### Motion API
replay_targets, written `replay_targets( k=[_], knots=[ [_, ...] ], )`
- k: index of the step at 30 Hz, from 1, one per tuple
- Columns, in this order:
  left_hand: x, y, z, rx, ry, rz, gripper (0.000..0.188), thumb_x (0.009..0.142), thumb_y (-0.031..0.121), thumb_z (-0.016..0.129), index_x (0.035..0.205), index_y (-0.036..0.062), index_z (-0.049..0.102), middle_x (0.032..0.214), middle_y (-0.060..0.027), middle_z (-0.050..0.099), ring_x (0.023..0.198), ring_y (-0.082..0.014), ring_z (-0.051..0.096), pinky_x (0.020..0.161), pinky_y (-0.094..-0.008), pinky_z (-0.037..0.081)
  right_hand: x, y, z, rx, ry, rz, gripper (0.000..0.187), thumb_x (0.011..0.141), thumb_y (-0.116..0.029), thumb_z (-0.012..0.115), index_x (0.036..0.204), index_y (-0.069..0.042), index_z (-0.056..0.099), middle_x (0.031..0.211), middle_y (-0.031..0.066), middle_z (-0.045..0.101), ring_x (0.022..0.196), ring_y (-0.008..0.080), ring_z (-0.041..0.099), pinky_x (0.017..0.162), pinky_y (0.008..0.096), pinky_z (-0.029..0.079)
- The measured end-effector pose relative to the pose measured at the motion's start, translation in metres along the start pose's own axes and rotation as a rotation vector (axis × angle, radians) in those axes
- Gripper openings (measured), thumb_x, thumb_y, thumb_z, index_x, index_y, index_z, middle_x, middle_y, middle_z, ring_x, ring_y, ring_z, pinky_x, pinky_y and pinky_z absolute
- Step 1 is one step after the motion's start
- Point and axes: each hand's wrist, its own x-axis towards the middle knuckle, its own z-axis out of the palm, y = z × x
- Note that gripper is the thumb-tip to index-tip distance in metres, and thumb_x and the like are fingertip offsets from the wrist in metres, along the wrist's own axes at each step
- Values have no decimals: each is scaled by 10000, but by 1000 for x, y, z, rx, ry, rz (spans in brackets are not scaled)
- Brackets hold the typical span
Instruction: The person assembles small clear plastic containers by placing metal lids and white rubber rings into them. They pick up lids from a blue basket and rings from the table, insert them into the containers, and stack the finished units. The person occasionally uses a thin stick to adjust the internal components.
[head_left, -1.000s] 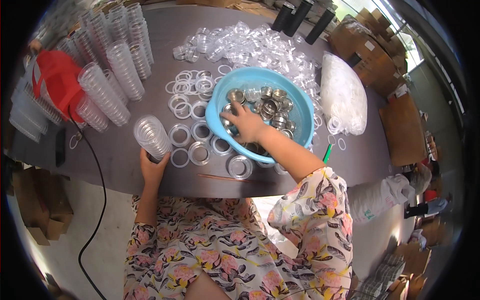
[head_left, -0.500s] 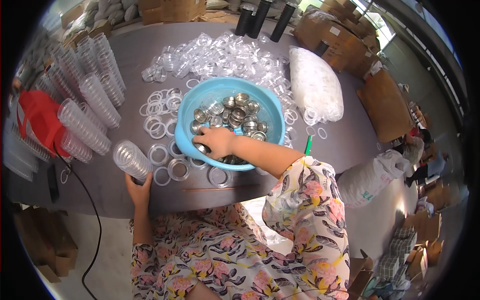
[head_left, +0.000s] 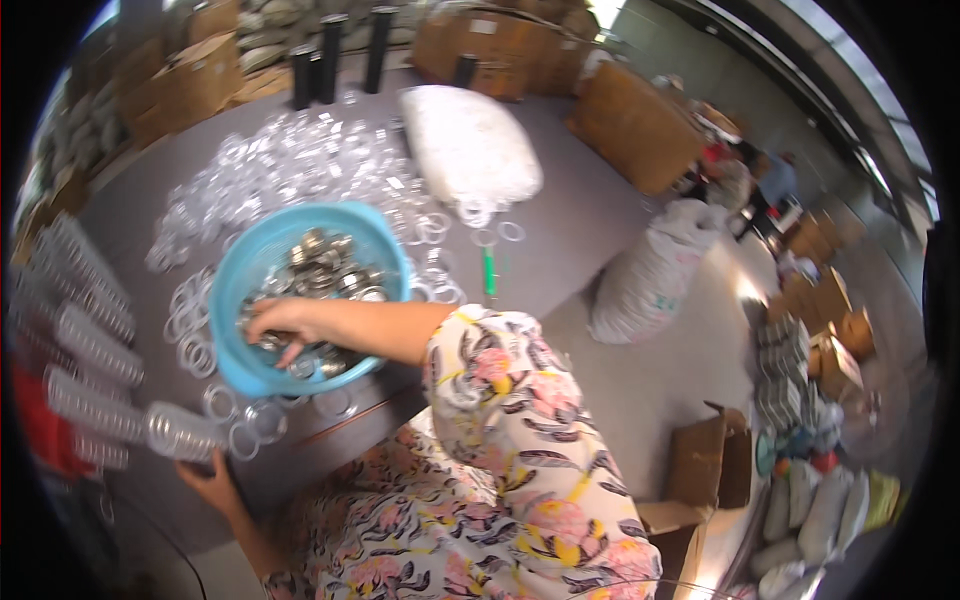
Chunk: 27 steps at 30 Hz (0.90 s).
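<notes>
- Blue basin (head_left: pixel 245 376) sits on the tabletop (head_left: pixel 545 265), near its front edge, its wall pierced with small holes.
- Silver tins (head_left: pixel 322 262) lie heaped inside it, mostly toward the far and right parts.
- Right hand (head_left: pixel 283 322) is down in the basin among the tins, thumb and fingers apart and pointing left; blur hides the fingertips, so I cannot tell whether a tin is between them.
- Left hand (head_left: pixel 213 486) holds the cup stack (head_left: pixel 182 432) by its near end, thumb and fingers set wide. The stack is clear plastic, tilted, and left of the basin's near side.
- More clear stacks (head_left: pixel 95 345) stand beyond it along the left, beside a red bag (head_left: pixel 48 425).
- White rings (head_left: pixel 188 312) are scattered just left of the basin.
- Clear discs (head_left: pixel 245 438) lie near its front, between it and the cup stack.
- Brown rod (head_left: pixel 345 421) lies by the tabletop's front edge.
- Clear pots (head_left: pixel 300 165) spread in a broad pile behind the basin.
- White bag (head_left: pixel 470 150) rests right of that pile, with a green tool (head_left: pixel 489 270) nearer the front.
- Black cylinders (head_left: pixel 332 62) stand upright at the far edge.
- White sack (head_left: pixel 655 275) stands on the floor to the right, well apart from both hands.
- Floral sleeve (head_left: pixel 540 430) covers the right upper arm; the forearm crosses the basin's rim.
</notes>
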Motion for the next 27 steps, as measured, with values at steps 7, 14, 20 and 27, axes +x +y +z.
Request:
replay_targets(
  k=[7,14,20,27],
  knots=[
    [-2,104,-35,-241,94,374,556,924,339,505,1306,-50,398,1336,-226,425,1213,-304,452,1050,-413,324,-65,-5,91,111,-146,-312,564,650,-57,707,1162,-82,472,999,126,561,804,278,627,513,438,573],
    [27,102,-53,-386,-711,-133,428,945,228,429,1289,-27,424,1248,-136,507,1163,-243,479,1002,-343,342,-5,103,148,288,-514,-139,531,655,-64,699,1133,-118,474,960,89,562,889,245,597,635,459,551],
    [29,103,-63,-50,-567,63,293,933,110,476,1173,-47,534,1091,-107,568,1002,-189,536,881,-303,407,35,167,156,102,-545,-970,428,746,-173,660,1133,-149,478,1039,67,549,1001,269,523,856,548,407],
    [19,102,-53,167,-540,94,284,914,107,516,1153,-40,560,1092,-132,566,997,-227,547,866,-326,415,-10,137,161,742,-412,46,330,836,-401,595,1053,-159,542,1010,40,560,951,208,540,787,469,450]
  ],
)
